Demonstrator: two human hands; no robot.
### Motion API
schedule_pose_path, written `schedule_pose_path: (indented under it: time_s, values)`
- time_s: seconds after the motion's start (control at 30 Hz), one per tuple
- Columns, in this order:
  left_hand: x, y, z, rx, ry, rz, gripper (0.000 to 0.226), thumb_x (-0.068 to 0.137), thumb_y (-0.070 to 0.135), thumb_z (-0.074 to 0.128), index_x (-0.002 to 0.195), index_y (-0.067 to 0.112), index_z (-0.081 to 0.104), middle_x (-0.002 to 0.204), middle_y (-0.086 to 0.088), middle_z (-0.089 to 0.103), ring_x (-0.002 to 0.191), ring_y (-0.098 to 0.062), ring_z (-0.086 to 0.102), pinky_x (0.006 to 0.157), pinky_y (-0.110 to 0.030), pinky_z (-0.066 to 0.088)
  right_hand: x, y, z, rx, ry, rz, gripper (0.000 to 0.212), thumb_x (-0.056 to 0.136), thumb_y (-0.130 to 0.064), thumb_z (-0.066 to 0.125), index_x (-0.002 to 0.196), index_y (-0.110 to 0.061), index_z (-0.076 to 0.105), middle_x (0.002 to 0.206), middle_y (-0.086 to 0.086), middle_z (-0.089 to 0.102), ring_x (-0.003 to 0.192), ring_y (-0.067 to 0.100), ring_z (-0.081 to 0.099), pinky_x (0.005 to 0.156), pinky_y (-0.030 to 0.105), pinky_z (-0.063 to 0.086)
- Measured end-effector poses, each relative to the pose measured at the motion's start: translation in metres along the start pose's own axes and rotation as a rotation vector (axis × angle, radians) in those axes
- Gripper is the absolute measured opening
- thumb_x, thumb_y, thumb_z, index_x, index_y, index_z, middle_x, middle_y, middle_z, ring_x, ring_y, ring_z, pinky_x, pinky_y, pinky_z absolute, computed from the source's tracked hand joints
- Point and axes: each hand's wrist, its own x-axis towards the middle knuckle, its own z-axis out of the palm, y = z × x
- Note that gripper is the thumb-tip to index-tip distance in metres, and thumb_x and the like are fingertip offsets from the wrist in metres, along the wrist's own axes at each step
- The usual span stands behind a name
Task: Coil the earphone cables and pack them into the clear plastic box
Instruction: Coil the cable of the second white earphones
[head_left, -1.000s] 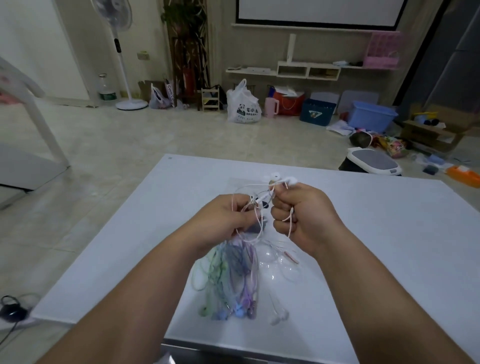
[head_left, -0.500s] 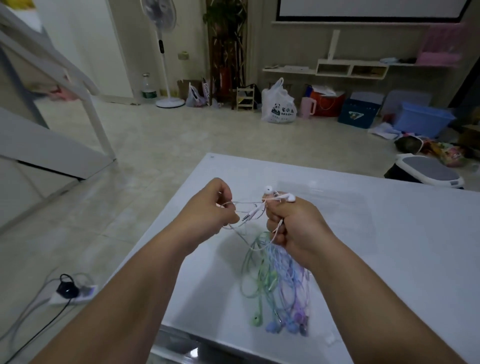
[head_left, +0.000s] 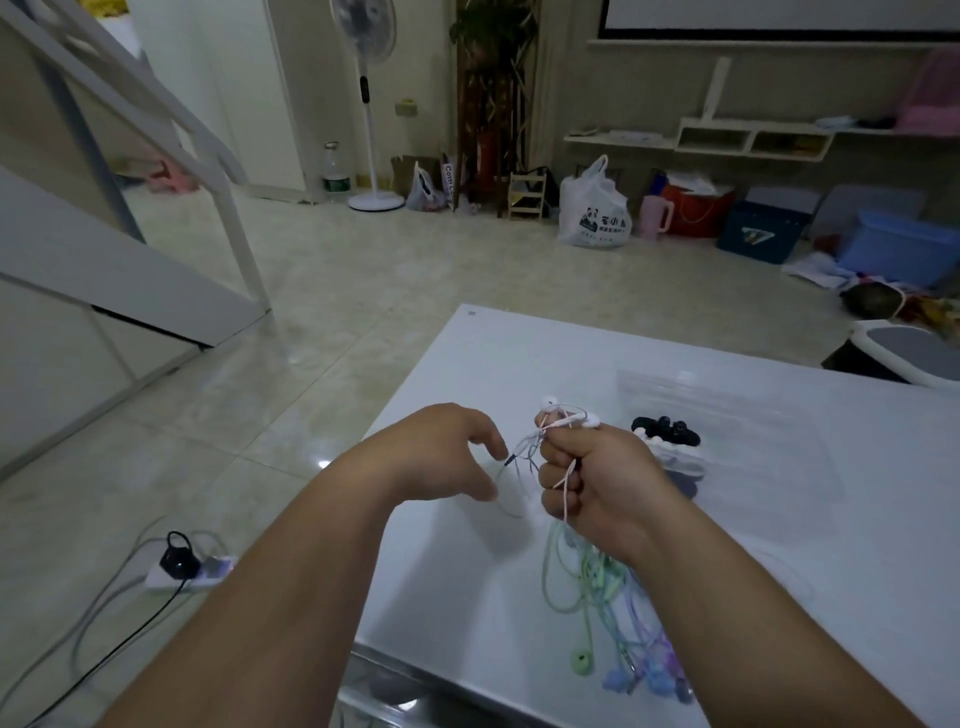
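2 hands: left hand (head_left: 447, 456), right hand (head_left: 602, 480). 1 pr white earphones (head_left: 567, 417), 1 pr black earphones (head_left: 667, 431), 1 clear box (head_left: 769, 441), 1 table (head_left: 519, 358). Coloured earphones (head_left: 597, 587): qty unclear.

The table (head_left: 519, 353) lies bare along its far edge and left corner. A white earphone cable (head_left: 523, 447) crosses the gap between left hand (head_left: 441, 457) and right hand (head_left: 597, 478). Just beyond the right hand stands the clear plastic box (head_left: 769, 415); pastel cables (head_left: 587, 587) sprawl under that wrist.

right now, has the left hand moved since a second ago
Yes. The left hand has shifted left, toward the left edge of the table and away from the right hand.
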Motion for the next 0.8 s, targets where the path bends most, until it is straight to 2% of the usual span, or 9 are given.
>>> schedule_pose_path:
  time_s: [0.03,0.1,0.2,0.33,0.43,0.53,0.6,0.7,0.8]
  values:
    - [0.001,0.002,0.0,-0.003,-0.017,0.012,0.026,0.076,0.028,0.077,0.1,0.035,0.068,0.091,0.022,0.048,0.095,-0.006,0.059,0.059,-0.02,0.043,0.0,0.0,-0.001,0.017,-0.004,0.003,0.027,0.098,-0.006,0.043,0.078,-0.016,0.058,0.058,-0.003,0.029,0.044,0.008,0.022,0.036,0.019,0.02]
    - [0.003,0.006,0.002,-0.032,-0.009,0.036,0.017,0.078,0.032,0.077,0.095,0.03,0.072,0.081,0.019,0.054,0.075,0.0,0.055,0.056,-0.017,0.039,0.0,0.001,-0.003,0.031,-0.001,0.011,0.026,0.098,-0.006,0.043,0.079,-0.016,0.057,0.057,-0.003,0.029,0.043,0.008,0.023,0.036,0.019,0.02]
    - [0.006,0.01,0.003,-0.141,0.019,0.051,0.013,0.077,0.033,0.079,0.082,0.023,0.073,0.073,0.01,0.063,0.055,0.0,0.049,0.048,-0.013,0.036,-0.002,0.0,-0.007,0.04,-0.006,0.027,0.025,0.098,-0.006,0.042,0.079,-0.017,0.054,0.057,-0.003,0.028,0.042,0.007,0.023,0.036,0.019,0.019]
    - [0.008,0.015,0.004,-0.207,0.1,0.091,0.015,0.077,0.03,0.079,0.077,0.018,0.07,0.089,-0.003,0.07,0.062,-0.006,0.051,0.051,-0.016,0.037,-0.005,-0.002,-0.01,0.075,-0.016,0.053,0.027,0.098,-0.005,0.041,0.077,-0.017,0.053,0.058,-0.003,0.027,0.042,0.007,0.022,0.037,0.018,0.018]
    - [0.008,0.017,0.004,-0.242,0.108,0.103,0.011,0.078,0.023,0.078,0.076,0.018,0.069,0.087,-0.002,0.071,0.059,-0.006,0.051,0.049,-0.015,0.037,-0.006,-0.002,-0.01,0.07,-0.022,0.055,0.027,0.097,-0.006,0.041,0.077,-0.018,0.053,0.057,-0.003,0.028,0.041,0.007,0.022,0.037,0.019,0.017]
    - [0.008,0.017,0.005,-0.342,0.06,0.103,0.017,0.075,0.015,0.08,0.084,0.018,0.067,0.089,-0.001,0.073,0.065,-0.009,0.058,0.06,-0.026,0.043,-0.007,-0.001,-0.008,0.058,-0.03,0.063,0.024,0.098,-0.006,0.041,0.08,-0.018,0.052,0.054,-0.004,0.03,0.041,0.007,0.023,0.037,0.018,0.017]
    - [0.007,0.018,0.004,-0.357,0.032,0.082,0.018,0.074,0.013,0.081,0.086,0.019,0.068,0.085,0.0,0.074,0.064,-0.01,0.059,0.062,-0.029,0.044,-0.007,0.0,-0.006,0.043,-0.044,0.062,0.023,0.098,-0.006,0.041,0.081,-0.018,0.05,0.053,-0.004,0.03,0.042,0.007,0.023,0.039,0.019,0.016]
    - [0.006,0.018,0.002,-0.309,0.022,0.042,0.009,0.075,0.016,0.078,0.08,0.017,0.071,0.076,-0.004,0.073,0.061,-0.01,0.058,0.061,-0.028,0.044,-0.007,-0.001,-0.006,-0.001,-0.064,0.046,0.023,0.097,-0.007,0.043,0.08,-0.017,0.052,0.056,-0.004,0.03,0.043,0.007,0.022,0.041,0.02,0.014]
    - [0.003,0.015,-0.004,-0.333,0.028,-0.011,0.004,0.077,0.016,0.076,0.077,0.016,0.072,0.068,0.004,0.068,0.063,-0.01,0.056,0.06,-0.025,0.045,-0.007,-0.001,-0.008,-0.055,-0.03,0.035,0.016,0.096,-0.007,0.049,0.084,-0.017,0.056,0.057,-0.002,0.038,0.046,0.009,0.027,0.04,0.02,0.018]
